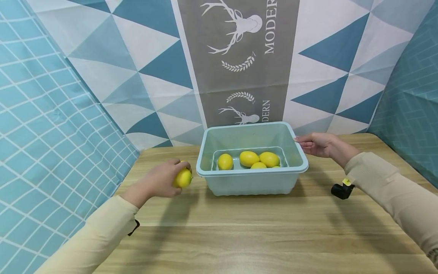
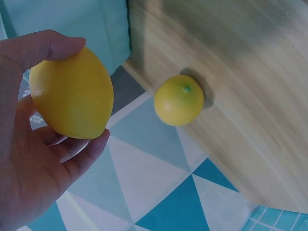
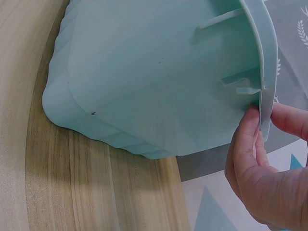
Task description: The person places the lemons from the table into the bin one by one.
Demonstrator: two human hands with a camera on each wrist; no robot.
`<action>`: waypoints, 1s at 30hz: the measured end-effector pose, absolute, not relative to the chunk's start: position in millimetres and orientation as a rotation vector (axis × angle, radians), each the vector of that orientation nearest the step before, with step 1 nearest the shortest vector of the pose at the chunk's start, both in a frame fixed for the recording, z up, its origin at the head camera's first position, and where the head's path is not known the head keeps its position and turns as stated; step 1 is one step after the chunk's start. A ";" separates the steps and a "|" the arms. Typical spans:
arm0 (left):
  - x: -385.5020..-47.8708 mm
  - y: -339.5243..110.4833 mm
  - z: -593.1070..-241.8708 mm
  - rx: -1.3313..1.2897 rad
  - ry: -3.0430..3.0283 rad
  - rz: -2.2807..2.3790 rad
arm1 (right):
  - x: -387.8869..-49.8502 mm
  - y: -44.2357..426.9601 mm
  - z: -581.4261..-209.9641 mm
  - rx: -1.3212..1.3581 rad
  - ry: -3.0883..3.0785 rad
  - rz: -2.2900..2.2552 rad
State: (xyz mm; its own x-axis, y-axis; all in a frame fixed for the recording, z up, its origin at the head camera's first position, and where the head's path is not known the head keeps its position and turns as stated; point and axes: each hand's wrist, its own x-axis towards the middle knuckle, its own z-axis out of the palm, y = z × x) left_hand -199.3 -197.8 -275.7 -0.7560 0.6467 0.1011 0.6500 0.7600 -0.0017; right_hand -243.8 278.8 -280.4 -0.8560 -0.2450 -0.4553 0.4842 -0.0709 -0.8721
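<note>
My left hand [image 1: 167, 178] grips a lemon [image 2: 72, 94] just left of the light blue plastic bin [image 1: 253, 182], above the table. Another lemon [image 2: 179, 100] lies on the wood near the table's back edge in the left wrist view; from the head it is mostly hidden behind the hand. At the bin's right end, my right hand [image 1: 318, 144] pinches the rim, thumb on the outer lip and fingers [image 3: 246, 139] tucked beneath it. Several yellow lemons [image 1: 249, 158] lie on the bin's floor, partly covered by its front wall.
A small black object with a yellow top [image 1: 342, 189] sits on the wooden table [image 1: 239, 236], close to the right forearm. Patterned cloth [image 1: 164, 76] hangs behind the table, and blue tiled sheets [image 1: 51, 125] line the sides.
</note>
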 end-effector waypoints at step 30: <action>-204.1 -190.4 -241.6 -1.002 -3.015 -0.005 | -245.3 280.0 -281.0 0.266 1.716 -1.967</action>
State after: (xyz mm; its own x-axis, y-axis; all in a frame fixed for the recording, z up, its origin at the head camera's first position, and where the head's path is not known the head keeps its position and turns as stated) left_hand -204.1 -190.4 -241.6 -0.8004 0.5986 -0.0326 0.5985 0.8010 0.0138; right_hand -245.3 280.0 -281.0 -0.8495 -0.2473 -0.4661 0.4953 -0.0694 -0.8659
